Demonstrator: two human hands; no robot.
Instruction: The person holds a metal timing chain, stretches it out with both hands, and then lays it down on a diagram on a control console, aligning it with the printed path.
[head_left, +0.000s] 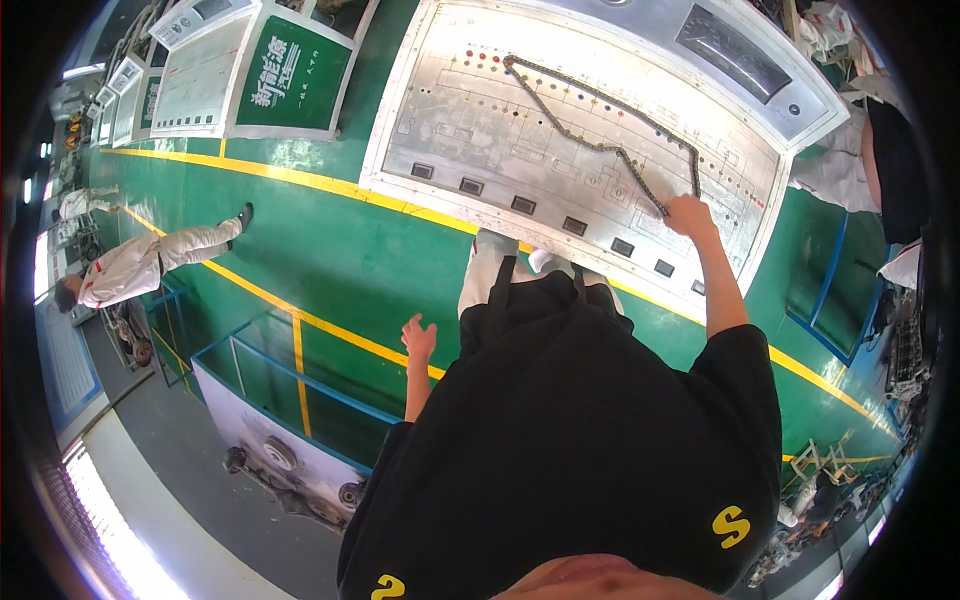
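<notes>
A dark metal chain (620, 152) forms a long, bent loop across a white panel (430, 150) printed with diagrams and dotted with small coloured sockets. My right hand (688, 214) is closed around the chain's near right end, over the lower right part of the panel. From there, two strands run up and left to the loop's far corner. I cannot tell how much of the chain rests on the panel. To the left of my body, my left hand (419, 338) hangs over the green floor, fingers apart and holding nothing.
Small black switches (523, 205) line the panel's near edge, and a dark screen (733, 53) sits above it. More panel cabinets (205, 75) stand far left. A person in white (150, 262) is on the left; another's light clothing (838, 160) shows right. Blue railing (300, 372) stands behind my left side.
</notes>
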